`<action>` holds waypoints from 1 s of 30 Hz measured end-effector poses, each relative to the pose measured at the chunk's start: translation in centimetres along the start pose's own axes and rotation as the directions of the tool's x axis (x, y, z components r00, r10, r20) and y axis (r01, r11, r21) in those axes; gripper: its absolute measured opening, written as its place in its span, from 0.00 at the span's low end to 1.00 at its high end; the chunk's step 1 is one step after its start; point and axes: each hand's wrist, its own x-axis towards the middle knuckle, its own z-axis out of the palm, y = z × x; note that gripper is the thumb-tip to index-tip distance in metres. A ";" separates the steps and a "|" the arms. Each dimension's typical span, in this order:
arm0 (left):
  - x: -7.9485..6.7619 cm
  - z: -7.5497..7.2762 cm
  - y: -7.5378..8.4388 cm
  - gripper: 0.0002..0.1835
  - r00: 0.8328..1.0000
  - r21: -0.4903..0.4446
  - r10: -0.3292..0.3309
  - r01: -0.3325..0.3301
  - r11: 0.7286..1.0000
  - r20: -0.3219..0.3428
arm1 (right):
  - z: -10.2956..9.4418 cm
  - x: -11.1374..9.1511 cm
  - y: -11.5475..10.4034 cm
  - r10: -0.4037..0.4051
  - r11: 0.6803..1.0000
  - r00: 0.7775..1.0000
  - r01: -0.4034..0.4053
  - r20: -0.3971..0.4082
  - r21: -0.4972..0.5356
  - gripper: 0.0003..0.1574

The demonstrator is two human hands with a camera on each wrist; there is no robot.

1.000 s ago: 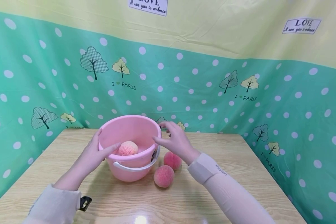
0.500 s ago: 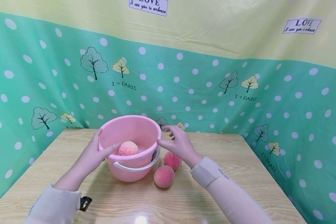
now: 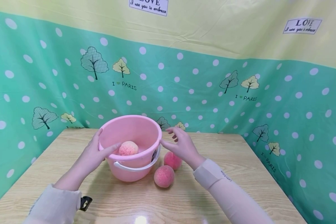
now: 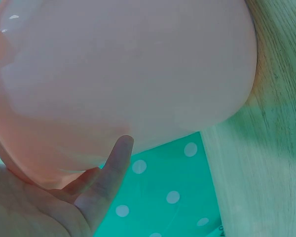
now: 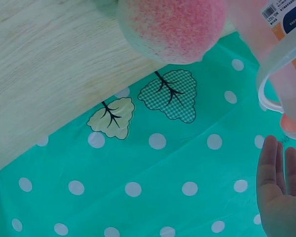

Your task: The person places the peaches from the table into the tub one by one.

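A pink bucket [image 3: 126, 174] with a white handle [image 3: 135, 170] stands on the wooden table, and one pale pink peach [image 3: 128, 148] lies inside it. On the bucket's left side my left hand [image 3: 94, 153] holds the rim, thumb over the edge and fingers along the outer wall. My right hand [image 3: 184, 147] hovers at the right rim with fingers loosely bent and nothing in them; its thumb tip overlaps the rim in the head view. Two darker pink peaches, a front peach [image 3: 164, 176] and a rear peach [image 3: 172, 160], sit right of the bucket, below my right hand.
The wooden table [image 3: 218, 186] ends at a green and yellow cloth [image 3: 201, 93] with dots and trees, hanging behind and at both sides. A black strap piece [image 3: 85, 203] shows by my left cuff.
My right hand has drawn back to the right and a little lower, its thumb leaving the inside of the rim. My left hand, the bucket and the peaches stay put.
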 end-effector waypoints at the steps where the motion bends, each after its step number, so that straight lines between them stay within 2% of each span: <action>1: 0.0 0.0 0.0 0.61 1.000 0.000 -0.002 0.002 1.000 0.001 | 0.0 0.0 0.1 0.002 1.000 1.000 -0.002 0.000 -0.002 0.28; 8: 0.1 0.0 0.0 0.61 1.000 0.001 -0.011 0.011 1.000 0.007 | 0.1 -0.4 0.5 0.035 0.999 0.999 -0.035 0.013 -0.006 0.28; 25: 0.0 0.1 0.0 0.61 1.000 -0.009 -0.004 0.004 1.000 0.008 | 0.7 -0.8 1.9 0.039 0.999 0.999 -0.039 0.035 0.012 0.31; 30: 0.0 0.1 0.0 0.61 1.000 -0.005 -0.009 0.009 1.000 0.009 | 0.9 -1.0 2.2 0.038 0.999 0.999 -0.038 0.035 0.010 0.28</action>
